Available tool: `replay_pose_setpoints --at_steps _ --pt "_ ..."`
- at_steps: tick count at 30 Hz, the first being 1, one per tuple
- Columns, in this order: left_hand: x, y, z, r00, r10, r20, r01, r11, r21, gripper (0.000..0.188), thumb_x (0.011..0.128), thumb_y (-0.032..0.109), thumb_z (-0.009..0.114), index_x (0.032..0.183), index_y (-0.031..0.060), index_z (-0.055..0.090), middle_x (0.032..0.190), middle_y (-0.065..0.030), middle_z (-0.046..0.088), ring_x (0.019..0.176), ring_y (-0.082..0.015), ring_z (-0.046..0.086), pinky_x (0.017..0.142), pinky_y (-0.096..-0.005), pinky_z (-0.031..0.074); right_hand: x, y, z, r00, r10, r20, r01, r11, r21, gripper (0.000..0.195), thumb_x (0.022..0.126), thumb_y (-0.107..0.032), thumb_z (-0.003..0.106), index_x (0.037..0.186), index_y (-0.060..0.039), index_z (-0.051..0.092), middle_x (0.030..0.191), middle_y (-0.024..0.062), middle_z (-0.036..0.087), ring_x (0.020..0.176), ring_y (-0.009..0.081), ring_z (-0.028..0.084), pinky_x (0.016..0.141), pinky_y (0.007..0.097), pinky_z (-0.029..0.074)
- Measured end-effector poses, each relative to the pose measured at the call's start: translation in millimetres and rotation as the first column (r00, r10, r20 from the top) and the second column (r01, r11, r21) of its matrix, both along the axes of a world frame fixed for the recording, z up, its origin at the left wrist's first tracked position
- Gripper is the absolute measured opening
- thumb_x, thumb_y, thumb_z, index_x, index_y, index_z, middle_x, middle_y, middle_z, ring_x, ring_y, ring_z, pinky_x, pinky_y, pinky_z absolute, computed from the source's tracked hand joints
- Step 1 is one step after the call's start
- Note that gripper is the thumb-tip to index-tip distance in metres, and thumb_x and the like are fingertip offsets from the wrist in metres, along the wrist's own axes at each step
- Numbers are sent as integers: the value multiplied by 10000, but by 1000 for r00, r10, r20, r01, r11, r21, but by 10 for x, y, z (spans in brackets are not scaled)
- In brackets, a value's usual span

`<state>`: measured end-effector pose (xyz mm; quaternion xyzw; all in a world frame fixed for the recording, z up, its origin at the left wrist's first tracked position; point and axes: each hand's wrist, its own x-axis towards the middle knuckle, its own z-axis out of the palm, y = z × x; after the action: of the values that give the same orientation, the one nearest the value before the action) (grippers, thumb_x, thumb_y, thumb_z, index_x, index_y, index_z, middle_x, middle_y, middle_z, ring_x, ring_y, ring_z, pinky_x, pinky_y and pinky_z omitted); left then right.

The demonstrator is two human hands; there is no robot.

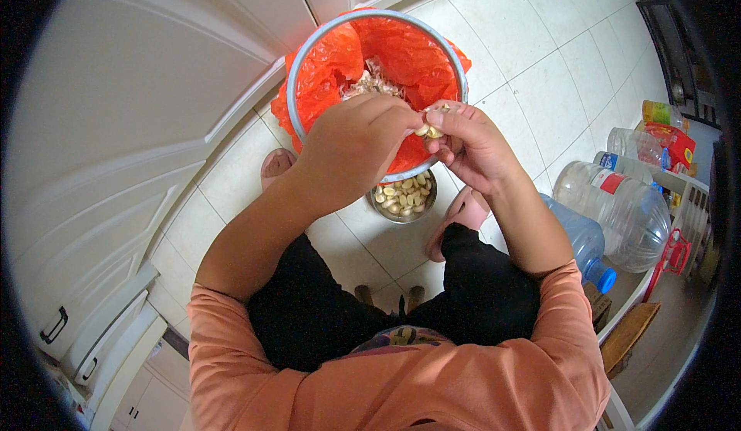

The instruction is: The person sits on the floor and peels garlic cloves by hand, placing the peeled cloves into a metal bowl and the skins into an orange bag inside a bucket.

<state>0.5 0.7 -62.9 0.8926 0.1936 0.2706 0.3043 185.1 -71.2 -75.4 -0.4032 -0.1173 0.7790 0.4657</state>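
Note:
Garlic cloves (429, 130), partly peeled, are held in the fingers of my right hand (472, 136). My left hand (356, 136) meets them from the other side, its fingertips pinched at the cloves; the back of the hand hides most of its fingers. Both hands are above a round bin (295, 78) with a grey rim, lined with a red plastic bag (399, 37). Garlic skins (373, 84) lie inside the bag. Below the bin's near rim, a metal bowl (406, 218) on the floor holds many peeled garlic cloves (405, 193).
White cabinet doors (145, 72) run along the left. To the right, a large clear plastic bottle (613, 217), a blue-capped water jug (573, 234) and smaller bottles stand or lie by a white rack (689, 199). My slippered feet (466, 208) flank the bowl on the tiled floor (532, 84).

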Motion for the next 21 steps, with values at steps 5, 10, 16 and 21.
replay_pose_setpoints --at_steps 5,10,16,21 --pt "28 -45 37 997 77 -18 -79 992 -97 114 780 49 576 882 47 527 854 -109 587 773 -299 576 662 -385 461 -33 -2 53 996 -60 61 60 998 -2 122 842 -114 604 918 -19 600 836 58 652 656 66 616 467 136 420" --pt "64 -76 32 986 161 45 -145 957 -250 113 762 41 601 850 45 531 804 -107 586 732 -290 575 640 -375 461 -63 -25 87 982 -111 150 106 994 37 118 829 -89 617 931 -32 602 843 58 651 656 73 603 477 150 413" --pt "107 -113 -44 959 280 49 -195 774 -603 82 792 42 604 863 15 569 758 -86 592 680 -156 592 615 -268 472 -66 -37 74 963 -98 251 66 989 133 94 823 -75 625 912 -51 608 832 49 648 644 53 575 478 150 392" --pt "84 -64 -54 931 361 44 -119 417 -901 99 809 49 621 878 -16 591 804 -63 624 707 -85 591 639 -214 488 -89 -58 101 962 -134 239 99 983 152 75 827 -83 626 891 -52 604 832 46 648 711 64 593 528 161 421"
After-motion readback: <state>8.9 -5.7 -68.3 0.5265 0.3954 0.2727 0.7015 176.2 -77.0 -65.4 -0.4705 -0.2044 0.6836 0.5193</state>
